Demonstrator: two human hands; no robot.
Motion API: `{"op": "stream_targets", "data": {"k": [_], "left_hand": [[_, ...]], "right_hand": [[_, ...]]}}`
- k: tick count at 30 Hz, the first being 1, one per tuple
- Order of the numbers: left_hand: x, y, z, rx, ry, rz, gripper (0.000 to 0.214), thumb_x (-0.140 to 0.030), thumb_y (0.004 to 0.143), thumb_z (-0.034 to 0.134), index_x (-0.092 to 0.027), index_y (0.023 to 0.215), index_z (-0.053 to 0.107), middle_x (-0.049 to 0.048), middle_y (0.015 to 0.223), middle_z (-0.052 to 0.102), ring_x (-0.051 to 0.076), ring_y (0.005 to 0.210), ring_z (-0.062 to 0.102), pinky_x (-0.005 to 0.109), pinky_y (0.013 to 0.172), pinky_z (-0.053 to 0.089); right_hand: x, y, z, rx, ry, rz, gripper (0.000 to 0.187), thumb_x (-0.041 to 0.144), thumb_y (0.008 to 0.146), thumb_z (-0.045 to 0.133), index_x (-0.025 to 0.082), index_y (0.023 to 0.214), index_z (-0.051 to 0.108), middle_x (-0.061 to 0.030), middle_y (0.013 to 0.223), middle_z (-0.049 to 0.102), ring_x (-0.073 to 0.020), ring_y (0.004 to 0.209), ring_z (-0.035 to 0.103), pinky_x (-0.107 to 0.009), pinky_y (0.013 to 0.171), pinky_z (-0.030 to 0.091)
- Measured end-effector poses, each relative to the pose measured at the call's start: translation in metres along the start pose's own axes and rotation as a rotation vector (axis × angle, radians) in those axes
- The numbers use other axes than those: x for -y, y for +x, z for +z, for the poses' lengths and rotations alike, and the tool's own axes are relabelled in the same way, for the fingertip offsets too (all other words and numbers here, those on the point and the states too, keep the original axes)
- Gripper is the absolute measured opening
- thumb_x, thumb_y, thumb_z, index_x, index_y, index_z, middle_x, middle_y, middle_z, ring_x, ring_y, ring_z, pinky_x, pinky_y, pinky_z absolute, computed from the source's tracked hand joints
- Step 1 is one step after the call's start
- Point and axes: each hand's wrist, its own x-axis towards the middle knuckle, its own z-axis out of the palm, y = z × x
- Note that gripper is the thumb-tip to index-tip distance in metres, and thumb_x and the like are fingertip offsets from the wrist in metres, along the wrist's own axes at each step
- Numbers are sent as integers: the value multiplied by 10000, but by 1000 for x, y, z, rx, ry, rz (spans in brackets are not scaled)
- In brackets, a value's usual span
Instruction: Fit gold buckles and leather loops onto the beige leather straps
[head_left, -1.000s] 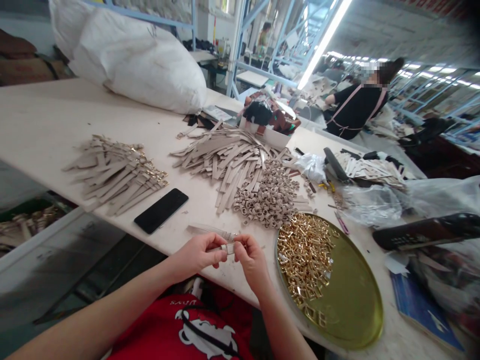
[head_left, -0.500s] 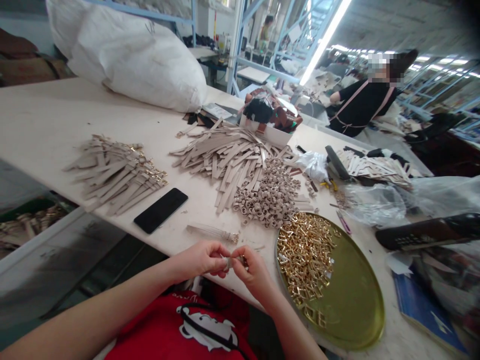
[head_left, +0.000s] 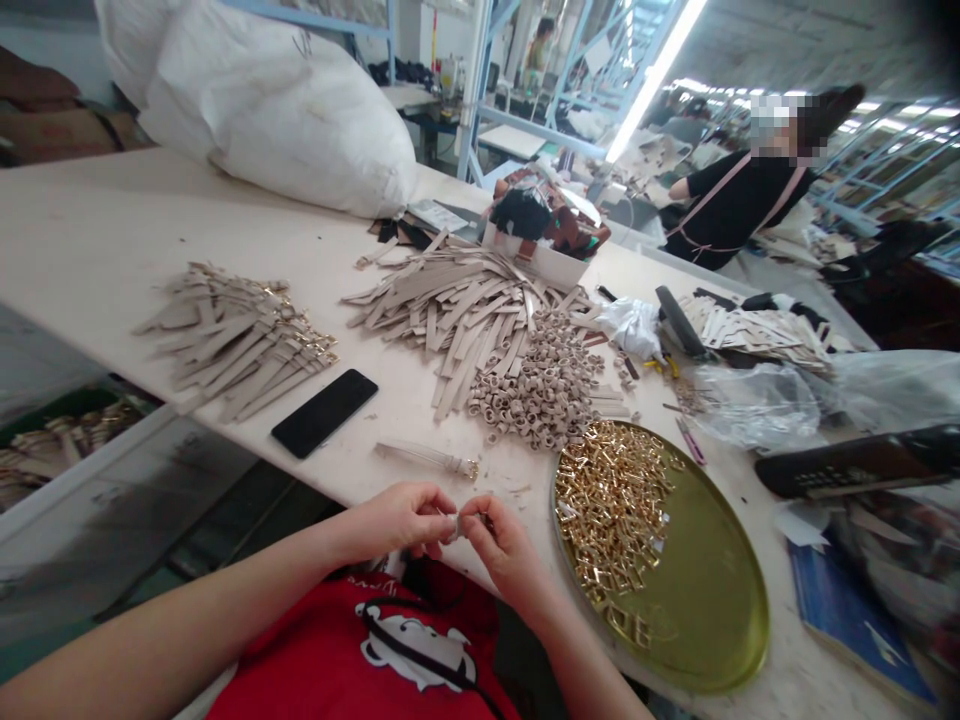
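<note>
My left hand [head_left: 416,520] and my right hand [head_left: 501,545] meet at the table's front edge, fingertips pinched together. Between them shows a bit of pale material [head_left: 454,527], which looks like a beige strap; most of it is hidden by the fingers. Just beyond the hands lies a single beige strap with a gold buckle [head_left: 431,459]. To the right, a round gold-coloured tray [head_left: 709,610] holds a heap of small gold buckles [head_left: 611,505]. A pile of small beige loops [head_left: 536,390] lies behind, against a heap of loose beige straps [head_left: 442,300].
A black phone [head_left: 325,412] lies at the left, near a pile of buckled straps [head_left: 240,335]. A big white sack [head_left: 277,110] stands behind. Right of the tray are a pink cutter [head_left: 691,441], a dark bottle [head_left: 855,462] and a blue book [head_left: 847,610]. A person [head_left: 739,205] is beyond the table.
Both hands stay pinched together at nearly the same place. The right fingers have shifted slightly, and the gold glint beside them no longer shows. The view has tilted a little.
</note>
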Motion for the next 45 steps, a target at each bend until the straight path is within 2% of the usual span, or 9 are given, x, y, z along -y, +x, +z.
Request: {"op": "stream_targets", "data": {"k": [4, 11, 17, 21, 26, 30, 36, 41, 45], "left_hand": [[0, 0, -6, 40, 157, -27, 356, -487, 722, 511, -133, 682, 532, 5, 620, 598, 87, 459, 501, 180, 432, 331], [9, 8, -4, -27, 209, 14, 324, -473, 715, 505, -154, 653, 506, -20, 582, 582, 104, 463, 511, 196, 451, 358], [8, 6, -18, 51, 214, 19, 380, -521, 739, 473, -149, 736, 551, 0, 639, 612, 86, 437, 484, 181, 419, 326], [15, 15, -17, 41, 168, -3, 339, -478, 737, 481, -146, 707, 545, 2, 618, 603, 102, 478, 522, 182, 454, 360], [13, 27, -12, -41, 507, 130, 341, -402, 794, 394, -152, 654, 579, 5, 558, 594, 113, 477, 526, 189, 466, 342], [0, 36, -24, -168, 800, 227, 342, -419, 783, 435, -173, 639, 624, 25, 549, 606, 150, 517, 543, 217, 498, 336], [-32, 76, -64, -661, 970, 174, 271, -393, 799, 459, -174, 884, 593, 93, 890, 637, 218, 845, 579, 268, 705, 382], [-35, 105, -73, -781, 970, 96, 198, -229, 754, 503, -107, 897, 567, 165, 888, 617, 251, 830, 589, 304, 694, 397], [-36, 87, -78, -839, 932, 107, 147, -203, 769, 448, -126, 789, 572, 111, 773, 630, 206, 760, 594, 276, 674, 397]], "right_hand": [[-1, 0, 8, -95, -147, -95, 121, 252, 839, 427, 180, 834, 525, -11, 716, 552, -136, 646, 497, -247, 593, 386], [-4, 4, 14, -78, -307, -157, 137, 224, 854, 393, 180, 849, 522, -46, 777, 577, -170, 730, 528, -285, 650, 407], [-12, 6, 21, -157, -148, -125, 153, 276, 868, 378, 189, 914, 496, -27, 753, 565, -149, 679, 528, -257, 611, 427], [-17, 6, 30, -205, -171, -121, 151, 262, 862, 380, 192, 900, 507, -35, 786, 588, -161, 724, 549, -273, 644, 429], [-30, 14, 39, -244, -71, -87, 199, 285, 887, 323, 191, 920, 496, -28, 768, 593, -156, 714, 559, -266, 635, 432], [-33, 26, 35, -308, -123, -29, 234, 298, 901, 294, 188, 925, 499, -35, 759, 592, -163, 695, 550, -275, 627, 418], [-37, 49, 22, -442, -543, -100, 196, 305, 857, 412, 180, 881, 561, -101, 947, 579, -238, 909, 495, -383, 808, 353], [-52, 53, 27, -430, -572, -126, 180, 299, 837, 454, 183, 935, 550, -97, 981, 576, -239, 931, 486, -383, 815, 344], [-54, 51, 23, -479, -486, -137, 165, 282, 846, 439, 170, 913, 540, -84, 933, 577, -215, 908, 501, -354, 805, 368]]}}
